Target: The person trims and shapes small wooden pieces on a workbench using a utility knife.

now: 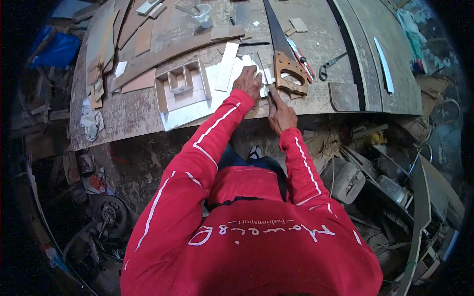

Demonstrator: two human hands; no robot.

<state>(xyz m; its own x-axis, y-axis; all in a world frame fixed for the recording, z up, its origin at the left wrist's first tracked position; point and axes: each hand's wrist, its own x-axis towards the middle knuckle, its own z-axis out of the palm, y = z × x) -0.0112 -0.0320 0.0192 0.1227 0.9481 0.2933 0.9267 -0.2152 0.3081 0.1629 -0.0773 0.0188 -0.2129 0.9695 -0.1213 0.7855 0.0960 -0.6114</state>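
My left hand (249,83) presses down on a white sheet (212,79) near the table's front edge, its fingers bent together over a small piece that is mostly hidden. Just to the right, my right hand (282,112) is wrapped round the handle of a thin tool (270,93), with the index finger stretched along it. The tool's far end lies close to my left fingertips. A small open wooden box with a divided inner part (179,80) stands left of my left hand. Beside my right hand lies a handsaw (285,54) with a wooden handle.
Right of the saw lie a red-and-white cutter (302,60) and black-handled scissors (324,72). A long wooden strip (168,56) crosses the left side, below a plastic cup (202,18). A dark square plate (344,96) lies at the front edge. Clutter fills the floor on both sides.
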